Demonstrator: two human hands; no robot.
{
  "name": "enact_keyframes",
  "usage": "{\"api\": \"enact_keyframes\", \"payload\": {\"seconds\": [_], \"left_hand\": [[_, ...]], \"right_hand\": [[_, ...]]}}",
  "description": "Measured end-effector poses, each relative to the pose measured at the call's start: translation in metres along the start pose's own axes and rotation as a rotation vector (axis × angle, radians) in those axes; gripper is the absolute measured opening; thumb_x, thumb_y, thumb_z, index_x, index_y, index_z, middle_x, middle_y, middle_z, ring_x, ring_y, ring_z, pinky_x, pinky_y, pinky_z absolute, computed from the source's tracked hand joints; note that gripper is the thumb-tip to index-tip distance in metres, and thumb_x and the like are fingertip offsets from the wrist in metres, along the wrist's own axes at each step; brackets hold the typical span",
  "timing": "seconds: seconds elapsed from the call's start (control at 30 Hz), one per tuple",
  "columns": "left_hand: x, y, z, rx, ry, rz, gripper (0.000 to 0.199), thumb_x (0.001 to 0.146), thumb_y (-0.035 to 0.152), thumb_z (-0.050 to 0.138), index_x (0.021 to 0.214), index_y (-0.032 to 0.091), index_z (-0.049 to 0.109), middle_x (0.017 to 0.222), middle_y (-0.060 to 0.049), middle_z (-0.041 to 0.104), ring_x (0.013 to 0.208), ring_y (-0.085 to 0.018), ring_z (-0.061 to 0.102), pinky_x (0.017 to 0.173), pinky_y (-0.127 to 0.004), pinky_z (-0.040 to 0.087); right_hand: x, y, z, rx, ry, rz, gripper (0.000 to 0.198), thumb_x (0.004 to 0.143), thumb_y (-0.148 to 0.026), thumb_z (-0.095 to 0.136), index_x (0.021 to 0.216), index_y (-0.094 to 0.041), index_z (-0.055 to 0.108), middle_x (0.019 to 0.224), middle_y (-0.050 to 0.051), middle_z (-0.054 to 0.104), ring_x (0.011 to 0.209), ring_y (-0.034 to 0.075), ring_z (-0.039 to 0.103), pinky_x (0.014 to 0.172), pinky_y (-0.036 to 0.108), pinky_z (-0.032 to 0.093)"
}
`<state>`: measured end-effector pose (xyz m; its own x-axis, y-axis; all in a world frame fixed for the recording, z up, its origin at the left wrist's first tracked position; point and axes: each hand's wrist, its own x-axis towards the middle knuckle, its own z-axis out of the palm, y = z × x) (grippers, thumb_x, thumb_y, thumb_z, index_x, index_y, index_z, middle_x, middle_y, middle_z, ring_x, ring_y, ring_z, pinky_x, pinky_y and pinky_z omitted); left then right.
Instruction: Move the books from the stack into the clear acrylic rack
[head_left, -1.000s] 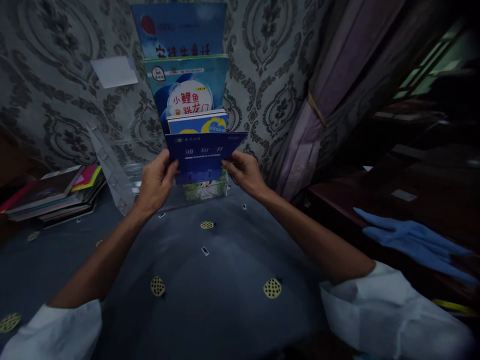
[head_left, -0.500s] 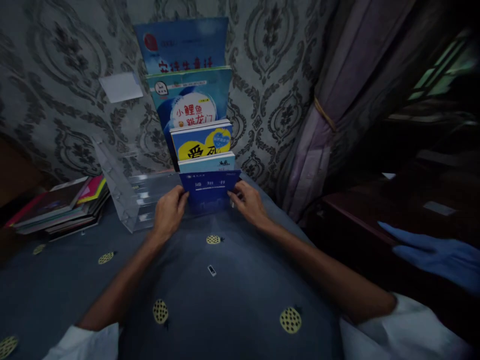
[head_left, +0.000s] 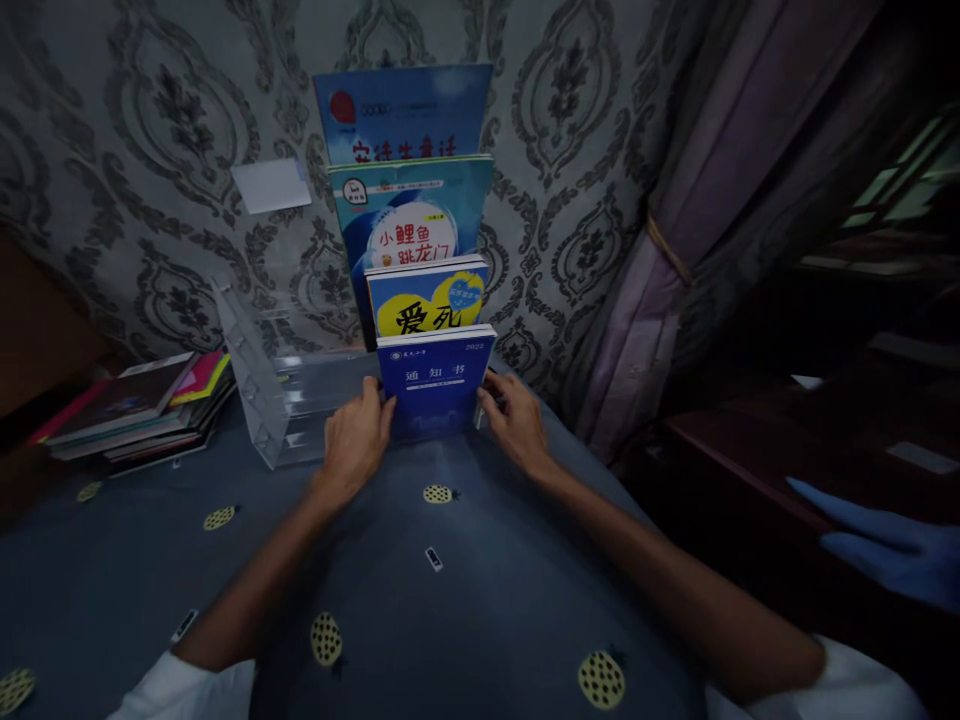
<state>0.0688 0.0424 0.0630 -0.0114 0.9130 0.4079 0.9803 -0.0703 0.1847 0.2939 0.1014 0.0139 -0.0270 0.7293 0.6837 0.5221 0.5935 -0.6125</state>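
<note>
Left hand (head_left: 356, 432) and right hand (head_left: 517, 420) clamp the navy booklet (head_left: 435, 395) — below, blue pineapple-print cloth (head_left: 450, 640); behind, patterned wallpaper (head_left: 566, 190); rightward, tied curtain (head_left: 637, 330).

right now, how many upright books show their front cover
4: dark-blue booklet in front, between left hand and right hand; behind it, a blue-and-yellow book, then a teal book, then a blue book rearmost. Others may be hidden.

Table (head_left: 495, 610), back edge: yellow-and-blue book (head_left: 424, 292), lower cover hidden by dark blue booklet (head_left: 435, 380), whose finest print is illegible. Clear rack (head_left: 264, 405) partly masked by left hand (head_left: 355, 435). Beyond right edge: blue glove (head_left: 896, 552), cropped. Near edge: both sleeves (head_left: 199, 690) cut off.
</note>
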Motion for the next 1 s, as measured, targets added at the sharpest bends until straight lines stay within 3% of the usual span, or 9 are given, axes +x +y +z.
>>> {"api": "enact_keyframes", "payload": {"seconds": [0.2,0.47,0.73,0.87,1.0], "left_hand": [[0.000,0.009,0.003,0.155,-0.042,0.007,0.027,0.104,0.028,0.038,0.121,0.011,0.051,0.086,-0.016,0.075,0.076,-0.028,0.075,0.064,-0.031,0.053],[-0.002,0.012,0.006,0.184,-0.093,0.036,0.034,0.103,0.020,0.036,0.129,0.004,0.049,0.089,-0.020,0.075,0.087,-0.030,0.076,0.078,-0.038,0.055],[-0.005,0.010,-0.013,0.198,-0.216,0.012,0.034,0.104,0.021,0.037,0.134,0.008,0.046,0.101,-0.018,0.075,0.098,-0.028,0.074,0.082,-0.036,0.054],[-0.011,-0.019,-0.028,0.179,-0.187,0.023,0.039,0.104,0.026,0.041,0.140,0.012,0.042,0.107,-0.014,0.074,0.100,-0.026,0.072,0.081,-0.033,0.052],[-0.021,-0.081,-0.051,0.224,-0.012,-0.089,0.035,0.104,0.026,0.038,0.138,0.019,0.047,0.104,-0.009,0.073,0.096,-0.023,0.072,0.080,-0.031,0.051]], "right_hand": [[0.000,-0.002,-0.002,0.003,-0.021,-0.005,0.031,0.092,-0.028,0.050,0.112,-0.025,0.074,0.080,0.003,0.058,0.071,0.023,0.056,0.070,0.040,0.050],[-0.001,-0.005,-0.001,-0.012,-0.014,-0.011,0.033,0.092,-0.030,0.049,0.114,-0.023,0.073,0.080,0.004,0.058,0.068,0.022,0.054,0.069,0.039,0.049],[-0.006,0.003,-0.004,-0.059,-0.041,-0.012,0.038,0.090,-0.037,0.051,0.115,-0.019,0.072,0.090,0.008,0.066,0.072,0.023,0.061,0.067,0.039,0.053],[-0.009,0.003,-0.004,-0.088,-0.053,0.005,0.042,0.088,-0.041,0.053,0.119,-0.019,0.071,0.095,0.010,0.070,0.079,0.026,0.067,0.067,0.038,0.055],[-0.016,-0.004,-0.014,-0.127,-0.110,0.058,0.049,0.086,-0.040,0.054,0.126,-0.016,0.067,0.100,0.013,0.073,0.083,0.026,0.070,0.065,0.035,0.056]]}}
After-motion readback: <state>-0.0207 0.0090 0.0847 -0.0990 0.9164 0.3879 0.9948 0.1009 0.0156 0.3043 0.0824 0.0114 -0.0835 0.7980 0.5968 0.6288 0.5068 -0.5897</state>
